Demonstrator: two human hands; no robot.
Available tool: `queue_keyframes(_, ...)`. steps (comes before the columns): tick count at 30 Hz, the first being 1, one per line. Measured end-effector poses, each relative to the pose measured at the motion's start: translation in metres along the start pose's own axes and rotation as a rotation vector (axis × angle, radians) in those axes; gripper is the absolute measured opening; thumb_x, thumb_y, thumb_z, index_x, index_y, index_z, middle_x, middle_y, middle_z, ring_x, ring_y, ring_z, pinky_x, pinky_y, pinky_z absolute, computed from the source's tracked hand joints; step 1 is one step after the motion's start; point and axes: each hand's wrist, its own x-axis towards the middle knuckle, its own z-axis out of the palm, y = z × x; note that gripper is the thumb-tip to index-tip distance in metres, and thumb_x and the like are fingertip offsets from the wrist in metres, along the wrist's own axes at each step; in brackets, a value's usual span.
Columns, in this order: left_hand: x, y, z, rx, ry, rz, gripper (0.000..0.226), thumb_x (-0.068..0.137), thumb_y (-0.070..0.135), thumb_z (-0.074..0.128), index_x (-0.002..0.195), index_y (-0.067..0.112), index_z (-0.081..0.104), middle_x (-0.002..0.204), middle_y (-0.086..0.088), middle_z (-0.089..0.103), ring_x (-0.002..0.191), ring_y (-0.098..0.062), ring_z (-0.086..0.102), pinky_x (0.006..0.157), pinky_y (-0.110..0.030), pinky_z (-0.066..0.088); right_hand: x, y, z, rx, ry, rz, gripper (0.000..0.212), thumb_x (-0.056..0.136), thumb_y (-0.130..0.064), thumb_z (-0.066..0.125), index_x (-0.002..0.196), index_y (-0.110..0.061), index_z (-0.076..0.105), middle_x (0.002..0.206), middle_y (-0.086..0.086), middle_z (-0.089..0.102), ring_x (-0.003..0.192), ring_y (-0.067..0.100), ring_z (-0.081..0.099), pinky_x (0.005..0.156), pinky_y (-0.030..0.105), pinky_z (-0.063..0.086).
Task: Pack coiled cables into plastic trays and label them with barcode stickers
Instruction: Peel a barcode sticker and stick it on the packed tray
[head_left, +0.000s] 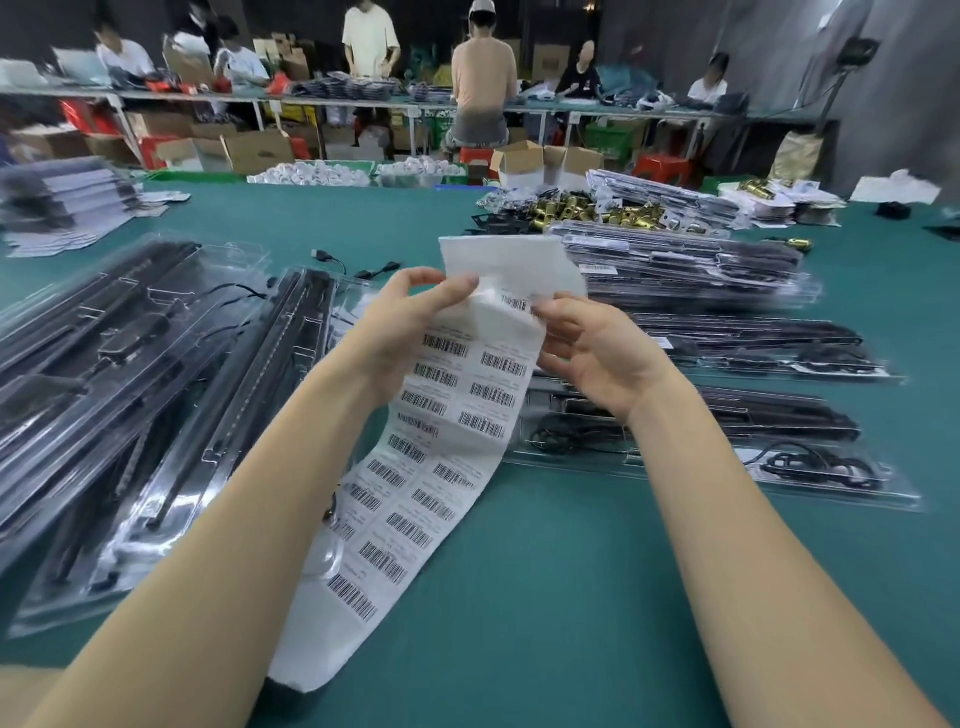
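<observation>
Left hand (402, 322) raised above the desk, thumb and fingers pinching the upper part of a long barcode sticker sheet (415, 457). Right hand (592, 348) just beside it, fingertips pinching at one sticker near the sheet's top right edge; other fingers loosely curled. Sheet bends over at the top, its blank backing showing, and trails down to the green desk (545, 597) between the forearms; two columns of barcodes visible.

Left of the sheet: clear plastic trays (130, 389) holding black bars and cables, overlapping. Right of it: more filled trays (753, 426) laid in a row; behind these, a stack of trays (675, 270). Brass fittings (597, 213) heaped further back. Several people at the far benches, blurred.
</observation>
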Motion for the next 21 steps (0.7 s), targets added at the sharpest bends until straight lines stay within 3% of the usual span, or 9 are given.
queue_keyframes(2,0.003,0.003,0.000,0.028,-0.096,-0.047,0.059,0.087,0.044,0.071,0.132,0.010,0.056,0.117,-0.015,0.071,0.098,-0.032,0.072,0.078,-0.048,0.061,-0.001,-0.003,-0.001,-0.022,-0.044,-0.001,0.012,0.093,-0.010,0.064,0.104,-0.013,0.068,0.097,0.004,0.076,0.084,0.014,0.073,0.068,0.027,0.058)
queue_keyframes(5,0.009,0.007,-0.002,-0.038,-0.120,-0.040,0.042,0.092,0.033,0.066,0.131,0.017,0.060,0.120,-0.010,0.071,0.096,-0.026,0.069,0.077,-0.039,0.057,-0.002,-0.009,0.000,-0.197,0.013,-0.001,0.020,0.093,-0.021,0.068,0.109,-0.011,0.065,0.096,0.004,0.076,0.084,0.016,0.073,0.067,0.027,0.058)
queue_keyframes(7,0.011,0.008,-0.004,-0.070,-0.151,-0.021,0.038,0.095,0.026,0.063,0.132,0.021,0.059,0.120,-0.007,0.072,0.092,-0.021,0.068,0.073,-0.037,0.056,-0.001,-0.012,0.000,-0.455,0.261,-0.080,0.031,0.083,-0.034,0.078,0.100,-0.015,0.061,0.098,0.004,0.071,0.081,0.017,0.069,0.066,0.029,0.056)
queue_keyframes(9,0.012,0.005,-0.006,-0.029,-0.159,0.015,0.036,0.096,0.023,0.060,0.132,0.020,0.059,0.120,-0.007,0.071,0.091,-0.020,0.068,0.073,-0.037,0.056,-0.002,-0.015,0.001,-0.740,0.516,-0.333,0.035,0.074,-0.033,0.085,0.084,-0.020,0.054,0.084,-0.002,0.061,0.071,0.013,0.055,0.064,0.028,0.048)
queue_keyframes(11,0.012,0.003,-0.008,0.013,-0.156,0.063,0.036,0.097,0.021,0.060,0.132,0.017,0.059,0.122,-0.009,0.070,0.095,-0.021,0.067,0.078,-0.040,0.056,-0.004,-0.019,0.005,-0.814,0.425,-0.547,0.026,0.077,-0.025,0.083,0.079,-0.022,0.057,0.075,-0.008,0.060,0.065,0.008,0.052,0.062,0.021,0.045)
queue_keyframes(13,0.011,0.002,-0.008,-0.004,-0.152,0.097,0.038,0.096,0.019,0.061,0.134,0.013,0.058,0.123,-0.011,0.070,0.098,-0.023,0.067,0.078,-0.040,0.057,-0.007,-0.022,0.010,-0.850,0.215,-0.608,0.013,0.081,-0.023,0.081,0.088,-0.021,0.070,0.082,-0.012,0.069,0.066,0.001,0.059,0.065,0.014,0.048)
queue_keyframes(15,0.012,0.003,-0.009,-0.019,-0.139,0.125,0.040,0.095,0.017,0.062,0.134,0.011,0.057,0.121,-0.011,0.070,0.096,-0.022,0.069,0.072,-0.035,0.058,-0.007,-0.020,0.012,-0.927,0.118,-0.639,0.019,0.082,-0.024,0.082,0.100,-0.022,0.077,0.092,-0.011,0.073,0.069,-0.002,0.060,0.066,0.009,0.046)
queue_keyframes(21,0.012,0.004,-0.007,0.020,-0.119,0.111,0.022,0.094,0.021,0.064,0.114,0.012,0.067,0.107,-0.008,0.075,0.089,-0.020,0.072,0.068,-0.031,0.058,0.001,-0.008,0.010,-0.987,0.119,-0.743,0.027,0.081,-0.018,0.083,0.107,-0.019,0.079,0.091,-0.012,0.068,0.072,0.005,0.060,0.064,0.008,0.042)
